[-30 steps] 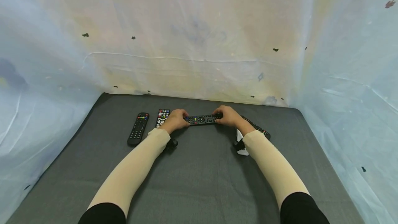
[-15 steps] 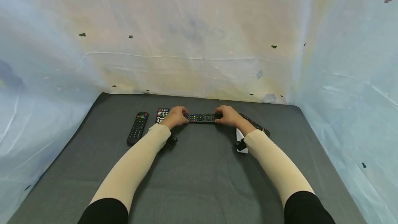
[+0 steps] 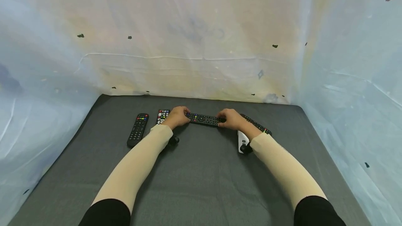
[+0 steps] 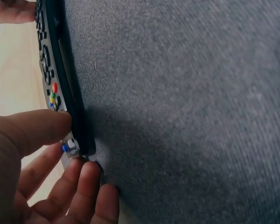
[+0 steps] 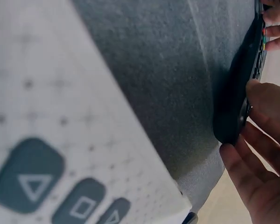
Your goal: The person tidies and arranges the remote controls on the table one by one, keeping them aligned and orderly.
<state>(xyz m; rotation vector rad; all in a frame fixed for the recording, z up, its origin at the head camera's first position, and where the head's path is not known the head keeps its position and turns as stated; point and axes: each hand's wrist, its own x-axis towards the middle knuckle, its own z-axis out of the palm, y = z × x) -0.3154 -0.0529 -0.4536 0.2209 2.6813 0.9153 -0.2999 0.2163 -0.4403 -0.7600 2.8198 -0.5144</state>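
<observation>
A long black remote control (image 3: 204,119) lies crosswise between my hands near the far part of the table. My left hand (image 3: 178,116) pinches its left end. The right hand (image 3: 231,119) holds its right end. In the left wrist view, the thumb presses on the button face of the remote (image 4: 46,60), near red, yellow and blue buttons, with the left hand's fingers (image 4: 86,186) at its end. The right wrist view has the remote's dark underside (image 5: 233,93) close above the cloth, with the right thumb (image 5: 268,100) and fingers around the end.
A black remote (image 3: 137,130) lies at the left. Another with coloured buttons (image 3: 163,115) is partly behind the left hand. Right of the right hand lie a slanted black remote (image 3: 259,125) and a white one (image 3: 243,139). Grey cloth (image 3: 194,177) covers the table; patterned sheets (image 3: 201,37) surround it.
The held remote has turned slightly: its right end, once the farther one, is now nearer to me. The right hand has shifted a little toward me with it. More of the white remote shows.
</observation>
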